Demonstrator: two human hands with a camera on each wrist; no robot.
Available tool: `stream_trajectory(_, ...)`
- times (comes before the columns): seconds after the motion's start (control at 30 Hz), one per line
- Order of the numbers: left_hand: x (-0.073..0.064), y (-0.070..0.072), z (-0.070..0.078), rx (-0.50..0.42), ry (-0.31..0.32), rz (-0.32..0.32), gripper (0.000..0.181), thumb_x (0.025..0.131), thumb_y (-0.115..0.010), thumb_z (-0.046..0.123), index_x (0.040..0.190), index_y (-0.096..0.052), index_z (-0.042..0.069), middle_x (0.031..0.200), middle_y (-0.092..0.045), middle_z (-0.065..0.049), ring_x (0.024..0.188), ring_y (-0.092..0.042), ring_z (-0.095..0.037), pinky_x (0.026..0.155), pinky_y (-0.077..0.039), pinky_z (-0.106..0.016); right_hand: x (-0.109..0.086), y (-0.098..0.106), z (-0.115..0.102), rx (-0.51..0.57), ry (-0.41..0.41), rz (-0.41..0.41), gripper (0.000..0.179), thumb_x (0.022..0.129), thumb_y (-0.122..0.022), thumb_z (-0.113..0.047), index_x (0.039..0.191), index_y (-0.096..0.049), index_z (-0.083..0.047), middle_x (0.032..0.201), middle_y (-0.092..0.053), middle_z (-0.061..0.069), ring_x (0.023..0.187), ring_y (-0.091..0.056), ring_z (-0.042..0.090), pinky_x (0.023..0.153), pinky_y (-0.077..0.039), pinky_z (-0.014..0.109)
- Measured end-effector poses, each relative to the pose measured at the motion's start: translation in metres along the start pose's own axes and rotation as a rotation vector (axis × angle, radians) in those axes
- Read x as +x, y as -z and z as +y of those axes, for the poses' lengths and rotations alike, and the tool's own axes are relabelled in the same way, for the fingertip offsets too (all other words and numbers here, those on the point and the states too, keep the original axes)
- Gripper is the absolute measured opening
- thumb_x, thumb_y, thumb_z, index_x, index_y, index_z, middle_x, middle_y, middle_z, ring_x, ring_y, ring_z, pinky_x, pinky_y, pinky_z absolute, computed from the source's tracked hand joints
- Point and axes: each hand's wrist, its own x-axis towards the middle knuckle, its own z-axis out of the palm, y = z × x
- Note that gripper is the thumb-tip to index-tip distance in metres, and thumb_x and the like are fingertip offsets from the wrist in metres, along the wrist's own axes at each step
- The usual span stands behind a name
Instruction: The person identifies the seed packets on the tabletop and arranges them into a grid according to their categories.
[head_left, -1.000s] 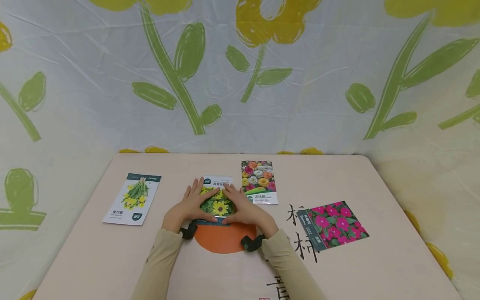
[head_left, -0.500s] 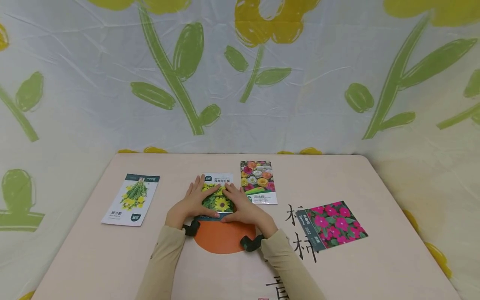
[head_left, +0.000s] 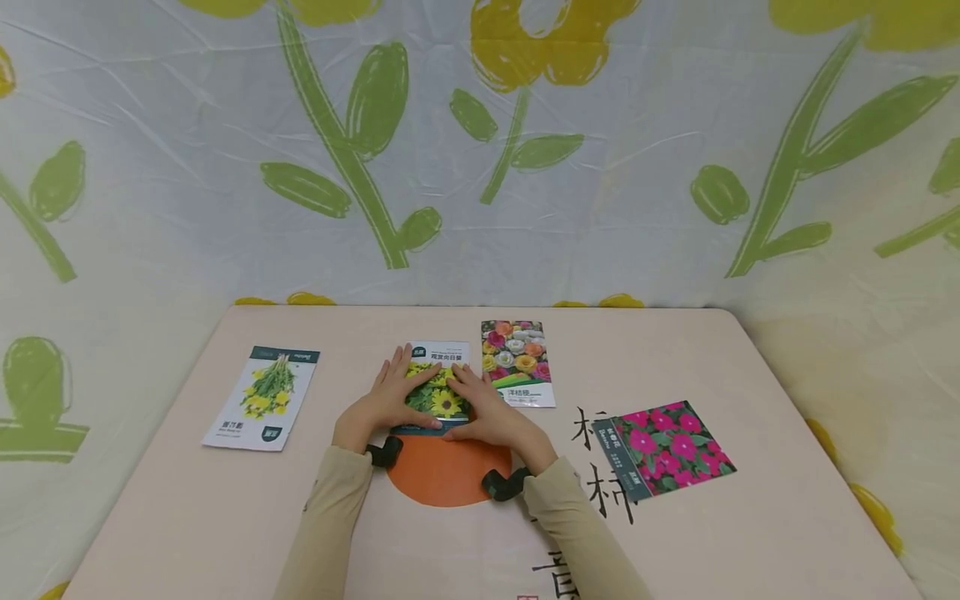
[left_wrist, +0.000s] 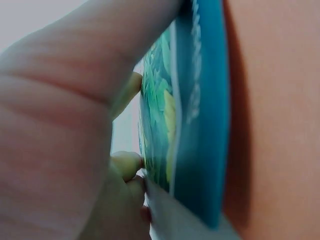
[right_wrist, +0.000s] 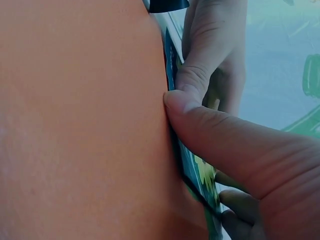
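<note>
A seed packet with yellow sunflowers [head_left: 446,405] lies flat near the middle of the table, its dark teal band toward me. My left hand [head_left: 381,407] rests on its left side, fingers spread and straight along the edge. On the opposite side lies my right hand [head_left: 495,414], also with spread fingers. Both thumbs touch the near band close together; the right wrist view shows the right thumb [right_wrist: 182,102] at the packet's near edge. In the left wrist view the teal band [left_wrist: 202,125] stands large beside the left hand. The hands cover parts of both side edges.
A packet with mixed-colour blooms [head_left: 517,362] lies just behind the right hand. A packet with yellow-flowered greens [head_left: 264,398] is at the left, and one with pink flowers [head_left: 675,448] at the right. The pink tabletop [head_left: 187,517] bears an orange circle [head_left: 450,475] and black characters.
The sunflower packet has slid a little away from me and slightly to the right, with both hands on it. The left hand has shifted with it; the other packets stay put.
</note>
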Motion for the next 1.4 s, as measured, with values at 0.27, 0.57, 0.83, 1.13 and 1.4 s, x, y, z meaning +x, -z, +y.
stream_trajectory(0.27, 0.001, 0.001, 0.005, 0.086, -0.026, 0.031, 0.091, 0.079, -0.08, 0.049, 0.154, -0.039, 0.02, 0.165, -0.002, -0.018, 0.151, 0.005, -0.034, 0.121, -0.003, -0.052, 0.001, 0.001, 0.001, -0.006, -0.001, 0.021, 0.086, 0.085, -0.08, -0.03, 0.151, -0.035, 0.003, 0.163, -0.017, 0.019, 0.151, -0.006, 0.036, 0.119, -0.002, 0.059)
stream_trajectory(0.57, 0.001, 0.001, 0.014, 0.157, -0.006, 0.059, 0.086, 0.082, -0.075, 0.052, 0.154, -0.04, 0.02, 0.164, -0.011, -0.017, 0.152, -0.004, -0.032, 0.121, -0.008, -0.049, 0.001, 0.0, 0.007, -0.04, 0.03, 0.061, 0.079, 0.088, -0.077, -0.027, 0.15, -0.038, 0.003, 0.162, -0.019, 0.02, 0.151, -0.008, 0.037, 0.118, 0.0, 0.06)
stream_trajectory(0.83, 0.002, 0.0, 0.018, 0.176, -0.013, 0.09, 0.08, 0.085, -0.073, 0.049, 0.152, -0.043, 0.019, 0.163, -0.016, -0.018, 0.151, -0.007, -0.035, 0.12, -0.012, -0.053, 0.002, -0.001, 0.011, -0.088, 0.033, 0.105, 0.073, 0.089, -0.075, -0.029, 0.148, -0.044, 0.0, 0.161, -0.025, 0.018, 0.15, -0.016, 0.035, 0.119, -0.001, 0.058)
stream_trajectory(1.13, 0.003, -0.001, 0.019, 0.177, -0.016, 0.107, 0.079, 0.086, -0.072, 0.049, 0.152, -0.042, 0.02, 0.163, -0.017, -0.019, 0.151, -0.007, -0.037, 0.119, -0.012, -0.055, 0.004, -0.001, 0.015, -0.096, 0.065, 0.148, 0.066, 0.089, -0.076, -0.028, 0.143, -0.051, -0.001, 0.158, -0.032, 0.02, 0.148, -0.022, 0.037, 0.118, -0.001, 0.059)
stream_trajectory(1.4, 0.002, 0.0, 0.024, 0.201, -0.019, 0.106, 0.077, 0.087, -0.071, 0.048, 0.152, -0.043, 0.02, 0.162, -0.018, -0.019, 0.15, -0.008, -0.038, 0.119, -0.015, -0.056, 0.004, -0.002, 0.017, -0.106, 0.044, 0.166, 0.063, 0.09, -0.075, -0.031, 0.142, -0.053, -0.004, 0.157, -0.034, 0.016, 0.148, -0.024, 0.033, 0.119, 0.001, 0.056)
